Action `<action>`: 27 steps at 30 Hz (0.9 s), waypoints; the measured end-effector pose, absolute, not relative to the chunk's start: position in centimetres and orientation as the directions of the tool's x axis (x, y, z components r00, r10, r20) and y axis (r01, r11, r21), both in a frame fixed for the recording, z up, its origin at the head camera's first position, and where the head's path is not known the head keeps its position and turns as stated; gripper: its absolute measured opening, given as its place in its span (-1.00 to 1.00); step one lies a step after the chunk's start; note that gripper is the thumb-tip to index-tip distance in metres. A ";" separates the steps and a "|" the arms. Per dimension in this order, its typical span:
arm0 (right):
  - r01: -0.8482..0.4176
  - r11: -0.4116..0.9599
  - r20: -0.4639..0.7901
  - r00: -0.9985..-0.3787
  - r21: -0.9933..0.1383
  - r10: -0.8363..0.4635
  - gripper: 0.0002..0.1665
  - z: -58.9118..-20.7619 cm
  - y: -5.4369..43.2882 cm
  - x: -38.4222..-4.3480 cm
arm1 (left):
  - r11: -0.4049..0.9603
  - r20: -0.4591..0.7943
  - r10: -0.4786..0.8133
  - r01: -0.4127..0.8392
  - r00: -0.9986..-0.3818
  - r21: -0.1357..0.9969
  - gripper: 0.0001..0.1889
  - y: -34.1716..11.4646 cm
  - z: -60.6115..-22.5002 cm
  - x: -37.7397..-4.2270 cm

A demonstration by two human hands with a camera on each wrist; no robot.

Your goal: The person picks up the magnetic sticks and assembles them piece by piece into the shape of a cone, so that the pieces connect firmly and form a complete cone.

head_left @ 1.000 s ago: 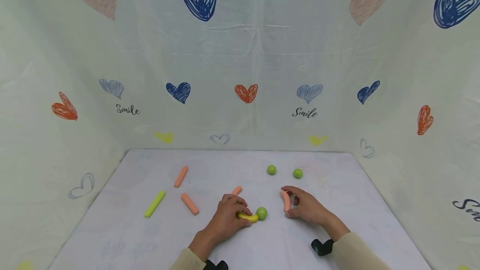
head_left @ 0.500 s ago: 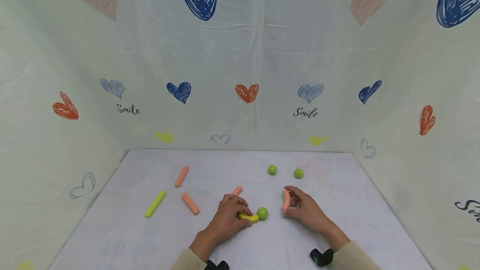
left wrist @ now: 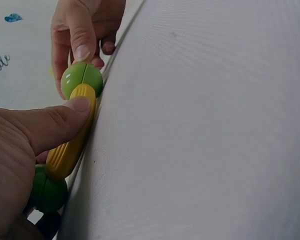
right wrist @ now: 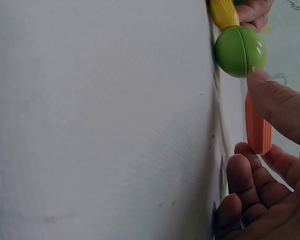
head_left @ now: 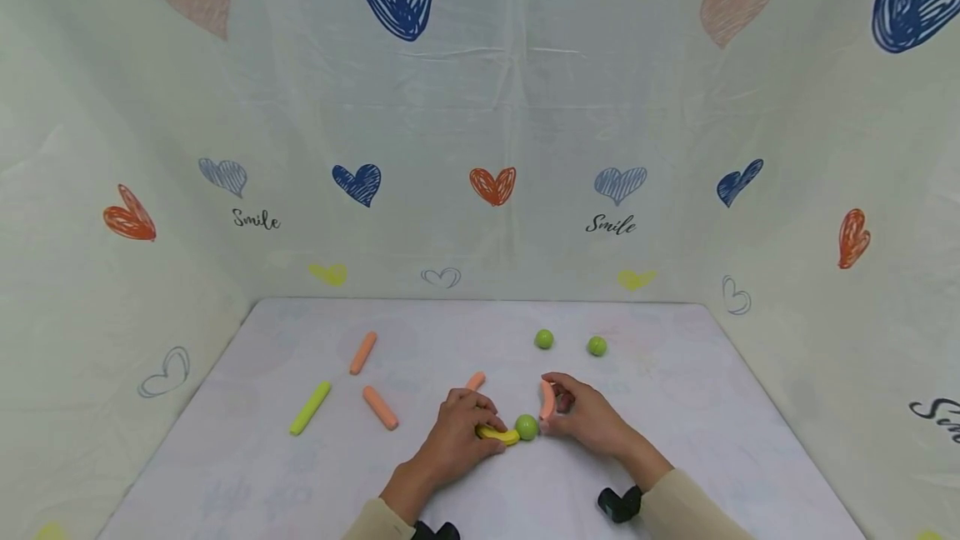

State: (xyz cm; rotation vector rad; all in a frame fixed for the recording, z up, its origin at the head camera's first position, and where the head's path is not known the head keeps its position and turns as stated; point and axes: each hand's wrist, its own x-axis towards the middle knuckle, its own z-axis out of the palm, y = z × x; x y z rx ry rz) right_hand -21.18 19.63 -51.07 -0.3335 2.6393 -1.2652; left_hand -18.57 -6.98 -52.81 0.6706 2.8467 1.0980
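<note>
My left hand [head_left: 456, 430] pinches a yellow curved stick [head_left: 500, 437] between thumb and fingers, low at the tabletop. A light green ball [head_left: 527, 427] touches the stick's right end. In the left wrist view, a darker green ball [left wrist: 49, 191] sits at the stick's other end, partly covered by the hand. My right hand [head_left: 588, 419] holds an orange curved stick [head_left: 548, 400] between thumb and fingers, just right of the light green ball; whether the two touch is unclear. Another orange stick [head_left: 476, 380] shows partly behind my left hand.
Two loose green balls [head_left: 544, 339] lie towards the back right of the white table [head_left: 645, 473]. On the left are two straight orange sticks [head_left: 380, 407] and a lime stick [head_left: 310, 408]. A cloth with printed hearts hangs around the back and sides.
My right hand has moved left with the orange curved stick, closer to the light green ball. My left hand and the yellow curved stick have stayed nearly still.
</note>
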 end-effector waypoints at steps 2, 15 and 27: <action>-0.141 0.606 -0.077 -0.945 -0.783 -0.318 -0.10 -51.0 19.7 -21.3 | 0.657 0.132 0.406 0.390 -0.904 0.645 -0.86 -6.9 -52.8 -18.6; -0.169 0.590 -0.101 -0.912 -0.789 -0.397 -0.20 -50.6 20.0 -21.6 | 0.641 0.116 0.450 0.411 -0.885 0.648 -0.86 -6.7 -52.9 -18.7; -0.130 0.577 -0.109 -0.926 -0.807 -0.361 -0.29 -50.7 19.9 -21.4 | 0.649 0.123 0.455 0.424 -0.882 0.631 -0.84 -6.1 -52.4 -17.8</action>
